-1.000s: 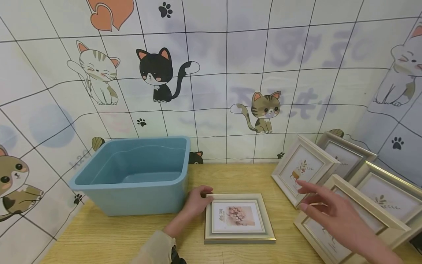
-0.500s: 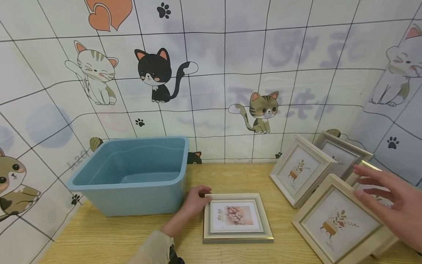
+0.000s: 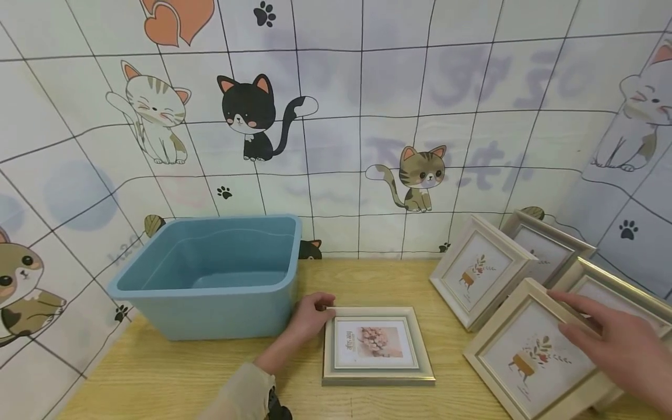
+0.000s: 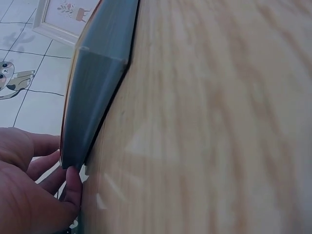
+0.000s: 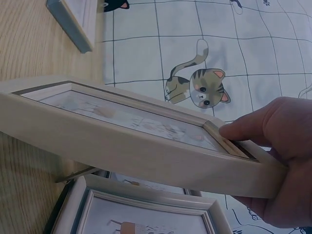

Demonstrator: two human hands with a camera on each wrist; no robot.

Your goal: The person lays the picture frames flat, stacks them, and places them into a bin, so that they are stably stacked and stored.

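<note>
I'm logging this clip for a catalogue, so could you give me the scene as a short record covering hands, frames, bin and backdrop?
Left hand: grips a corner of the flat frame
Right hand: grips the front frame at its upper-right edge, thumb on its face
Flat frame picture: pink flowers
Other standing frames: back-left frame, back-right frame, gold-edged frame
Blue bin: on the table, left of the flat frame
Backdrop: white grid wall with cartoon cats

Right hand (image 3: 611, 338) went from hovering free a second ago to gripping the upper edge of the front cream rectangular picture frame (image 3: 538, 350), uncovering its orange-pot plant print (image 3: 527, 364).
</note>
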